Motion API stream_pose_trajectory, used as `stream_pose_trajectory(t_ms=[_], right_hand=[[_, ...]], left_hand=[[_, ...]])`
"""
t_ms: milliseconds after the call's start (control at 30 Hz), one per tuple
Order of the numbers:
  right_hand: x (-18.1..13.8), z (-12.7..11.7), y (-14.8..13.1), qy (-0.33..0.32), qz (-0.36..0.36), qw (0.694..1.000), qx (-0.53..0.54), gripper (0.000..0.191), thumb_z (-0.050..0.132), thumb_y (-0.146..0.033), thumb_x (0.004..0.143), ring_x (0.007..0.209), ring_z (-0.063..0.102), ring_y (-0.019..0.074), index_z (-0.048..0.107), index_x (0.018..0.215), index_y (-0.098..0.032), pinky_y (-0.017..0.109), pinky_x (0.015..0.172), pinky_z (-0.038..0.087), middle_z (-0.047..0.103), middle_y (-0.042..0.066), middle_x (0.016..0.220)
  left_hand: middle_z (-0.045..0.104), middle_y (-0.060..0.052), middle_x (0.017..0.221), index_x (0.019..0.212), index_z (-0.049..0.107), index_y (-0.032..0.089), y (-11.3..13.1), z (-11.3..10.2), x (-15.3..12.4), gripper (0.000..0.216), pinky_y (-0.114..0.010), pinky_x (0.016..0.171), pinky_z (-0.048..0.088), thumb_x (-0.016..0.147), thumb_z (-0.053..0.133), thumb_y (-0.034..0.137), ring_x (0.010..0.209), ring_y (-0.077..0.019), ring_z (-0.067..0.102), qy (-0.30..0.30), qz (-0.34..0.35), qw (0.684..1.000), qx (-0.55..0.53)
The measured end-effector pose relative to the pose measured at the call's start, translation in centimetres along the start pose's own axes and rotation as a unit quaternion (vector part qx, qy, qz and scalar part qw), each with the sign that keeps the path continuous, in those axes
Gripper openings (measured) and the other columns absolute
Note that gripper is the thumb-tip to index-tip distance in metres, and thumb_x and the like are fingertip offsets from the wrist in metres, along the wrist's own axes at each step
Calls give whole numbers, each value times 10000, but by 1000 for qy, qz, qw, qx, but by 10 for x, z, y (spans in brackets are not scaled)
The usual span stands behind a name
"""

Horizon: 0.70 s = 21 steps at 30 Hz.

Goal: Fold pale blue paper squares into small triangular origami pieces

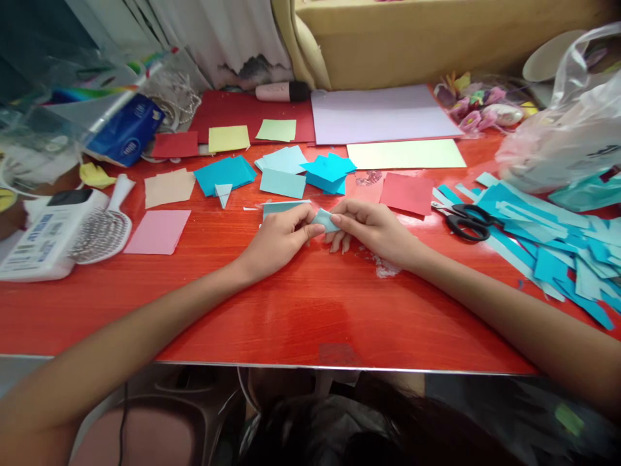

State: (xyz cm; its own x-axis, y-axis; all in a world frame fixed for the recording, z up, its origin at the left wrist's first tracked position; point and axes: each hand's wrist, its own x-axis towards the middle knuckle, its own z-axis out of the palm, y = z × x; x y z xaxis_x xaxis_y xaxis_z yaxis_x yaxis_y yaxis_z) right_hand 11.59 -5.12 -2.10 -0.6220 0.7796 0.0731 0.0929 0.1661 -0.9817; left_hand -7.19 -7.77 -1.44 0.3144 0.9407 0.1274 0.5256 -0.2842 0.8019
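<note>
A small folded piece of light blue paper (325, 221) is held just above the red table (291, 310). My left hand (286, 233) pinches its left side between thumb and forefinger. On the right side, the thumb and forefinger of my right hand (366, 226) close on the same paper. Behind my hands lie pale blue paper pieces (283, 184), a stack of bright blue paper (226, 176) and some folded bright blue paper (330, 171). A small white-blue folded triangle (224, 194) rests by that stack.
Black-handled scissors (468, 221) and a heap of blue paper strips (557, 239) lie to the right, below a plastic bag (567, 129). Leftward are a pink square (159, 232), a hairbrush (101, 236) and a white box (41, 239). Lilac sheets (383, 115) lie at the back.
</note>
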Motion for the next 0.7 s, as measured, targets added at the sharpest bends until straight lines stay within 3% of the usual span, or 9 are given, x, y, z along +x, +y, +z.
stream_pose_trajectory(t_ms=[200,367,700], right_hand=[[-1,-1,-2,-17,-4,998,-67,241,482,-375,914,577,615,103,529,830,-154,241,550,490,652,34,702],[-2,0,-4,-20,-24,982,-188,203,513,-315,898,441,460,51,515,762,-164,204,458,357,615,-16,603],[-1,-1,-4,-60,-47,973,-217,189,506,-261,895,531,470,74,472,729,-179,217,523,360,572,-27,587]], left_hand=[[487,30,664,725,512,170,1,0,-1,218,-223,569,324,868,519,334,609,-89,421,1,8,1000,0],[479,30,614,736,547,167,2,-1,-3,196,-218,557,330,875,508,300,585,-90,439,-11,3,1000,0],[462,37,616,706,553,166,2,-1,-2,284,-215,553,303,893,472,363,592,-83,410,-25,18,999,22]])
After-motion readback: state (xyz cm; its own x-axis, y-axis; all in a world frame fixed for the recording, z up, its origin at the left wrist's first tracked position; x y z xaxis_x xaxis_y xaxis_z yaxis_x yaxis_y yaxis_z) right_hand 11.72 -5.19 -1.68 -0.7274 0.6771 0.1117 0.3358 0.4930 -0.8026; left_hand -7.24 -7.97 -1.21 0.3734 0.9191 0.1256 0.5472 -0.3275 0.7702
